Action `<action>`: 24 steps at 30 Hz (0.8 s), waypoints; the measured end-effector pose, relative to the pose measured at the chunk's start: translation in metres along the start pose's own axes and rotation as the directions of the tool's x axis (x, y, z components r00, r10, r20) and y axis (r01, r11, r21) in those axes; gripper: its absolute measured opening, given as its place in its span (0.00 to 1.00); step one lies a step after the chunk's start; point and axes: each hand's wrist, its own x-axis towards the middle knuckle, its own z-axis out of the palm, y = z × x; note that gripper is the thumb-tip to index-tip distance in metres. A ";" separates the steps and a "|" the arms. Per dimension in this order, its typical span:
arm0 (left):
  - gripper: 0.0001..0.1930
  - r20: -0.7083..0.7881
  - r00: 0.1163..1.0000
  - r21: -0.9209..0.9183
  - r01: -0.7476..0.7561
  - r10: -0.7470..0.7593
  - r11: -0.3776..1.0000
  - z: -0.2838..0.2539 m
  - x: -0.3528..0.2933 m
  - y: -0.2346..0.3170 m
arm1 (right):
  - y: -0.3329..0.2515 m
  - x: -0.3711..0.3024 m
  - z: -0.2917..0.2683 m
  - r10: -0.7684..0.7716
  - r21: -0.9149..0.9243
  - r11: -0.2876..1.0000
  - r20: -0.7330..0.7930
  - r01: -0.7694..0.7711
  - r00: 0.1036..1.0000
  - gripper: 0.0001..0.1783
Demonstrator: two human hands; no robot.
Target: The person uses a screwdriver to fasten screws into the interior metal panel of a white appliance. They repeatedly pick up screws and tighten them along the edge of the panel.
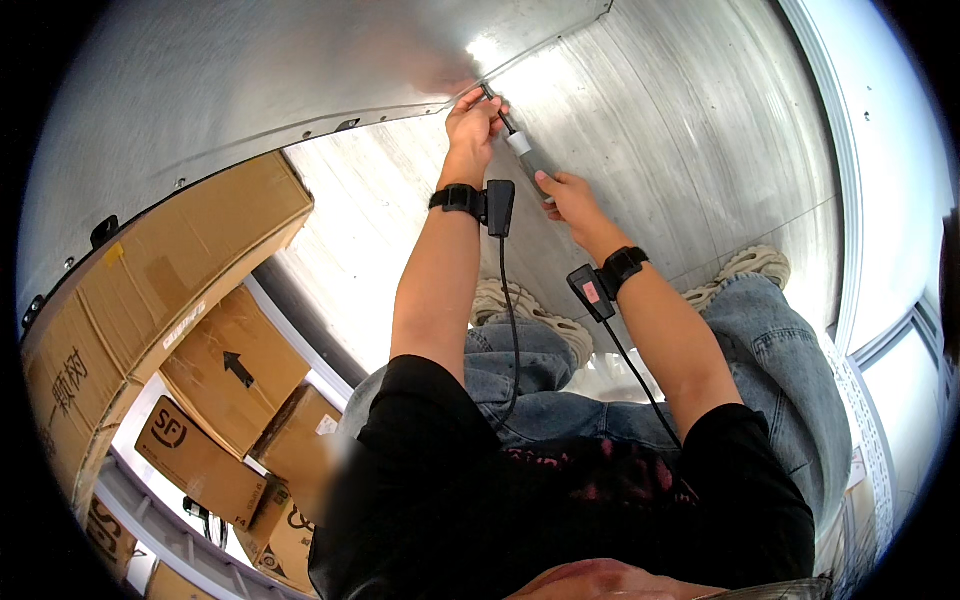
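My right hand is closed round the grey handle of a screwdriver, which has a pale collar and a dark shaft. The shaft slants up and left to the lower edge of a large shiny metal panel. There my left hand has its fingers closed about the shaft close to the tip. Those fingers and the panel edge hide most of what the tip meets; whether a screw sits there I cannot tell. Each wrist wears a black strap with a small black box and a cable.
Light wood-look floor lies below the panel. Brown cardboard boxes are stacked at left, some on a pale shelf frame, with a long carton against the panel. A white wall or door frame bounds the right. My legs are bent below my arms.
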 end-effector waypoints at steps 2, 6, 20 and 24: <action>0.19 0.006 1.000 0.035 -0.006 0.006 0.999 0.000 0.001 0.000 | 0.003 0.001 -0.001 -0.030 0.002 1.000 0.010 0.030 0.999 0.21; 0.20 0.007 0.999 0.125 -0.039 0.039 0.991 -0.003 0.002 -0.004 | 0.008 -0.002 -0.002 -0.040 0.052 0.998 0.015 0.039 0.999 0.21; 0.08 0.163 0.986 0.202 0.014 -0.048 0.979 0.023 -0.025 0.000 | -0.044 -0.014 -0.054 -0.057 -0.437 0.896 0.062 0.079 0.996 0.25; 0.10 0.238 0.969 0.297 -0.002 -0.072 0.955 0.061 -0.050 0.018 | -0.134 -0.037 -0.109 -0.062 -0.739 0.671 0.028 0.063 0.998 0.22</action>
